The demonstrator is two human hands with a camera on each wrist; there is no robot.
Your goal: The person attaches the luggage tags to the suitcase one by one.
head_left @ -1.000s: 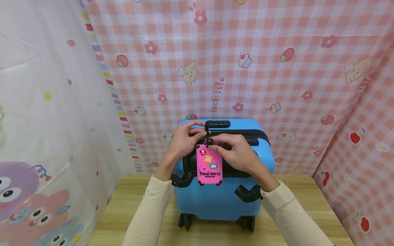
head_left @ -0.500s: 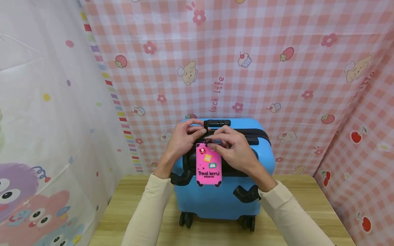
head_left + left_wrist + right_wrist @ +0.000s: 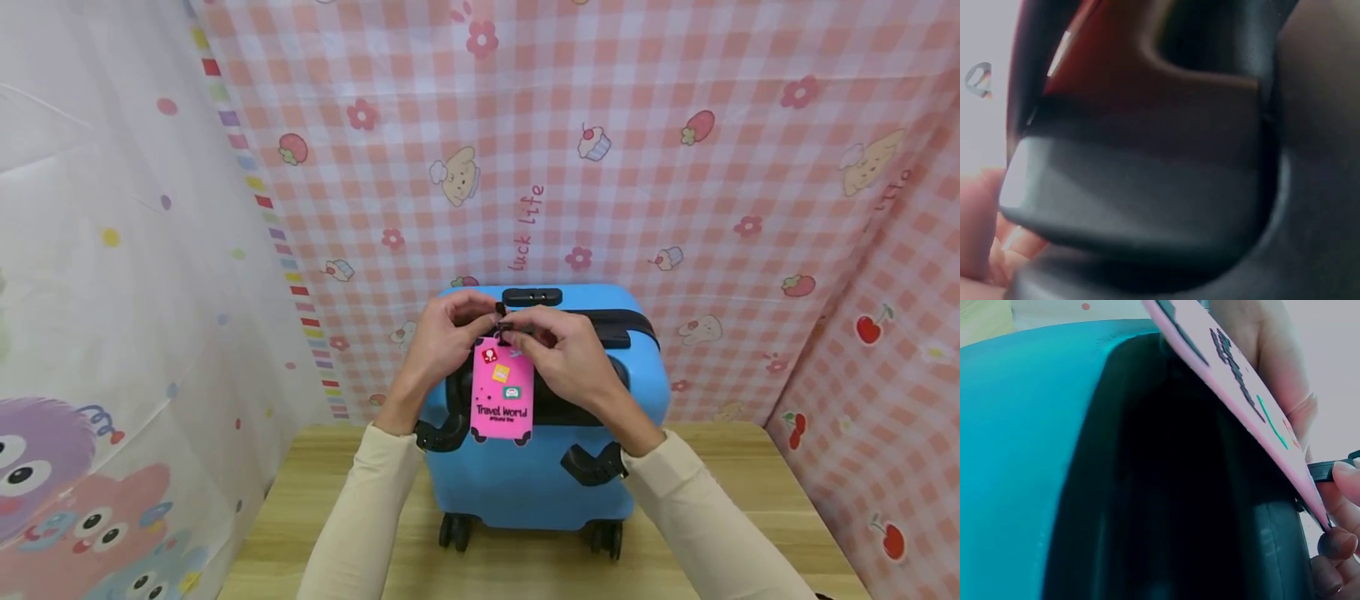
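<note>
In the head view, a pink luggage tag printed "Travel World" hangs in front of a blue suitcase. My left hand pinches the tag's black strap near the suitcase's top handle. Right beside it, my right hand pinches the strap at the tag's upper edge, with the fingertips of both hands nearly touching. The right wrist view shows the tag tilted, edge toward the camera, and fingers on the strap. Blurred black parts fill most of the left wrist view.
The suitcase stands on its black wheels on a wood-grain table. Its combination lock is on top. A checked pink cloth hangs close behind, with a white patterned curtain at the left.
My right hand and the tag have moved up and slightly left, closer to my left hand. Less of the strap shows between the hands. The left hand has hardly moved.
</note>
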